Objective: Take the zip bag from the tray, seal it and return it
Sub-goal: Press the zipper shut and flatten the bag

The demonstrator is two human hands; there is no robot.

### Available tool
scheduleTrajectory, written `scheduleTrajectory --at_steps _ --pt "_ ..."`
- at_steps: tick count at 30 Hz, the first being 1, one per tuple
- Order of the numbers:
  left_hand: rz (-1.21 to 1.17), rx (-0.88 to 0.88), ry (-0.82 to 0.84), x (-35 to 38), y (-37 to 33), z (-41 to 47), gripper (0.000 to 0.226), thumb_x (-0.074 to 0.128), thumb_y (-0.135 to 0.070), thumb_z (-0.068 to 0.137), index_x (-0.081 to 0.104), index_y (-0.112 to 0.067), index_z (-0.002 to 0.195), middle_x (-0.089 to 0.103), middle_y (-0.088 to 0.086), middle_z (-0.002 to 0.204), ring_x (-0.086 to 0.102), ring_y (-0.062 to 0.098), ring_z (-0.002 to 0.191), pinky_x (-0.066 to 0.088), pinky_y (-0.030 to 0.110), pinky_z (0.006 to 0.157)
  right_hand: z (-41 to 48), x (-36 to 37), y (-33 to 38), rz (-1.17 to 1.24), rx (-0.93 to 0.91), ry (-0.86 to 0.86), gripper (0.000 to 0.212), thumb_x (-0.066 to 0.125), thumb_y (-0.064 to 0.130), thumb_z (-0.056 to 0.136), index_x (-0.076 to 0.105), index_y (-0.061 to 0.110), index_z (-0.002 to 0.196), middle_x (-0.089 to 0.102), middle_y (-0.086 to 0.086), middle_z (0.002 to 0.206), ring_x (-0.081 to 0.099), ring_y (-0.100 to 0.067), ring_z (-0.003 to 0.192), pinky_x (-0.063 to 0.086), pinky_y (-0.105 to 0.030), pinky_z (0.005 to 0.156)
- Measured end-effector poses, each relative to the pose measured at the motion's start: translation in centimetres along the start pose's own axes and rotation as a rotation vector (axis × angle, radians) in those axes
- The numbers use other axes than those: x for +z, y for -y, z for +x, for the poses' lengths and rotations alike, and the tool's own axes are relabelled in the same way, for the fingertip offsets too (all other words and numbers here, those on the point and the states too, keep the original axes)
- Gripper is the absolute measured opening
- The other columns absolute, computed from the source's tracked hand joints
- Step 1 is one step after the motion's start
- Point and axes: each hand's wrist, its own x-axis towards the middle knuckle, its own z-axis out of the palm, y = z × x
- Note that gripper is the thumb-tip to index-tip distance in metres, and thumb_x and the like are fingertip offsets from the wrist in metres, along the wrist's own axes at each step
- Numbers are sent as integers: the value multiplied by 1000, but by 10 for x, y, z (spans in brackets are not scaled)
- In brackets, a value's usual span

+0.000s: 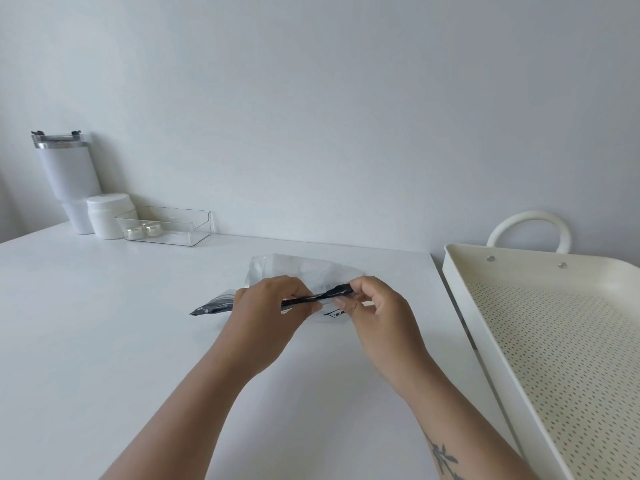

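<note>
Both hands [311, 306] on zip bag [301, 271] strip

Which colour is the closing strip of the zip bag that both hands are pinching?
Black, on the zip bag's otherwise translucent whitish body; the head view shows it.

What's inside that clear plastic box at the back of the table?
The clear box holds two small round jars with pale lids at its left end. The rest looks bare. What the jars contain cannot be seen.

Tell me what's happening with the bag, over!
Left hand and right hand both pinching the bag's black zip strip above the table. Tray empty, at right. Nothing in the way.
</note>
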Motion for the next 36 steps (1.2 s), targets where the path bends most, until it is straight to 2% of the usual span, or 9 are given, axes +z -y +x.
scheduleTrajectory --at_steps 3,6,9,11,16,24,29,32,36 --pt "17 0 -9 -5 5 1 9 76 -34 80 67 -34 77 69 -21 82 59 -4 85 42 23 79 2 -2 -2 -3 -1 -20 7 68 15 88 67 16 81 67 2 85 55 -7 80 39 -9 64" --pt "36 1 -3 -6 8 2 9 74 -27 83 68 -30 76 66 -24 84 57 -8 83 40 6 65 2 -2 -6 -49 13 -41 7 66 16 90 65 20 84 65 2 89 55 -5 83 39 -10 65" --pt "77 29 -9 2 6 2 10 70 -22 85 69 -26 76 67 -13 76 58 1 80 44 13 68 -1 0 -5 -228 -66 -34 27 63 16 91 58 30 113 58 14 109 51 -7 101 38 -19 83" --pt "119 53 -22 6 3 2 10 69 -22 86 68 -25 77 67 -11 77 59 6 77 48 30 77 -3 2 0 -455 -184 -37 43 66 21 88 51 38 124 52 19 119 43 -8 113 33 -25 94" --pt "112 52 -35 9 1 1 7 70 -27 85 73 -26 79 69 -12 78 61 10 80 48 38 82 -5 9 9 -776 -268 -19 3 64 28 90 66 30 91 61 16 106 44 -17 115 25 -37 108" --pt "134 98 2 1 8 3 6 75 -28 81 70 -32 81 65 -21 80 52 0 89 40 22 75 -1 4 1 -761 -176 -26 17 55 16 94 60 30 85 61 16 87 47 -12 97 19 -34 107" --pt "122 62 48 3 6 2 10 68 -25 86 70 -29 78 66 -13 69 56 6 69 48 31 64 -1 3 1 -812 -164 11 12 49 23 98 57 30 91 58 15 95 44 -15 108 6 -39 110" --pt "105 24 64 3 7 3 10 66 -26 87 71 -31 79 63 -21 63 52 4 55 36 26 49 -3 6 4 -848 -227 42 7 55 32 95 59 33 101 60 15 101 42 -14 112 -1 -41 111" --pt "104 7 117 -2 7 2 6 71 -30 83 71 -30 77 65 -18 63 50 3 50 31 21 46 -3 10 3 -842 -250 57 14 53 20 95 60 31 92 63 13 90 46 -15 100 14 -32 99"
